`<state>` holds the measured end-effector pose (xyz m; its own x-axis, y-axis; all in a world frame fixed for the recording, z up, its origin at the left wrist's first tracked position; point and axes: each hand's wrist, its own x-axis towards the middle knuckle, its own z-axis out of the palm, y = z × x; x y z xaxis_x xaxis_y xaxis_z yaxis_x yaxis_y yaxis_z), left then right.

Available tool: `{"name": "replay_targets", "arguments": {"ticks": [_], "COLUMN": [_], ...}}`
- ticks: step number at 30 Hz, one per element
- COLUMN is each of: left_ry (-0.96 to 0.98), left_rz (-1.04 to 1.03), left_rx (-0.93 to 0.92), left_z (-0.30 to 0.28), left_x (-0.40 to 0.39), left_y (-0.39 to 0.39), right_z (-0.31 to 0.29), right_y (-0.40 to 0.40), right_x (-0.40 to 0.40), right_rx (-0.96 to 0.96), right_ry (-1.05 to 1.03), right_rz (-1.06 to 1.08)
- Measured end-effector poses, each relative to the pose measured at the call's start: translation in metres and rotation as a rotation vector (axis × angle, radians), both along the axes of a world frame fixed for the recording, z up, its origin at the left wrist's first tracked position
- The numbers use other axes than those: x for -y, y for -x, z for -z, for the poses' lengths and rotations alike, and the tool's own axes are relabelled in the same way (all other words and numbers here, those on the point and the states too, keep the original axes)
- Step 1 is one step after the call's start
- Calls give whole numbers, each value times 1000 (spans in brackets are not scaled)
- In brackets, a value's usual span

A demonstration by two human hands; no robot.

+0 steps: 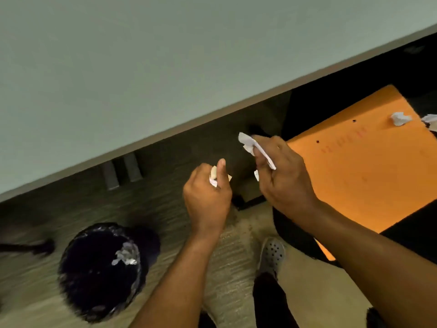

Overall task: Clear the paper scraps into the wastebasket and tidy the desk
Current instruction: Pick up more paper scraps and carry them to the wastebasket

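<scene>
Holding crumpled white paper scraps (256, 147) in the right hand (283, 176) and more in the clenched left hand (207, 200), both above the floor, right of the black-lined round wastebasket (78, 287). One wad already inside. Two white wads (400, 118) left on the orange folder (369, 166). Judged midway.

Both hands, left hand (207, 197) and right hand (283, 176), clutch paper scraps (256, 147) above the wastebasket (99, 273)

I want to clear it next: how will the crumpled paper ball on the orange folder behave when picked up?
The crumpled paper ball looks small and loosely wadded, so probably very light and easily squashed. It lies free on the flat orange folder, so a nudge may send it skidding away.
</scene>
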<state>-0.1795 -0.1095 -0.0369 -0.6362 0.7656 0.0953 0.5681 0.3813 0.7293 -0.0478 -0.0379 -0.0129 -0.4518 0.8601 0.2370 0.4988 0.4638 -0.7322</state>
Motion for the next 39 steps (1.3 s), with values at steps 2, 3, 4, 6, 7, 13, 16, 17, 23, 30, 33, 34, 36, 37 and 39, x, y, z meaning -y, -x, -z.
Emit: {"name": "replay_targets", "arguments": {"ticks": [2, 3, 4, 6, 7, 13, 16, 17, 23, 30, 33, 34, 36, 37, 39], "left_ry": [38, 68, 99, 161, 195, 312, 346, 357, 422, 458, 474, 479, 499, 510, 526], "left_rz": [-134, -210, -284, -412, -461, -677, -743, -755, -683, -593, -596, -603, -618, -620, -586], "left_rx": [35, 46, 52, 73, 83, 120, 180, 198, 291, 226, 132, 109, 89, 83, 89], "left_z": [8, 13, 18, 28, 33, 65, 83, 88, 117, 147, 149, 149, 151, 152, 157], "left_x": [41, 62, 86, 135, 160, 291, 335, 346, 384, 393, 387, 384, 378, 375, 369], "left_y": [41, 61, 80, 115, 130, 196, 219, 226, 266, 291, 292, 292, 293, 294, 299], "right_z": [-2, -1, 0, 6, 10, 56, 88, 99, 147, 175, 176, 177, 178, 179, 182], "right_y": [56, 82, 107, 153, 174, 274, 313, 323, 363, 376, 384, 386, 390, 392, 396], "right_x": [28, 44, 60, 94, 111, 215, 257, 270, 320, 341, 344, 345, 347, 346, 343], "right_rx": [-19, -28, -45, -69, -60, 41, 142, 183, 293, 408, 421, 406, 370, 353, 384], "right_ry": [47, 94, 157, 280, 320, 562, 621, 625, 623, 450, 395, 360, 298, 283, 283], "right_rz": [-133, -193, -244, -305, -315, -235, -227, -218, -295, -325, -303, -310, -333, -346, -409]}}
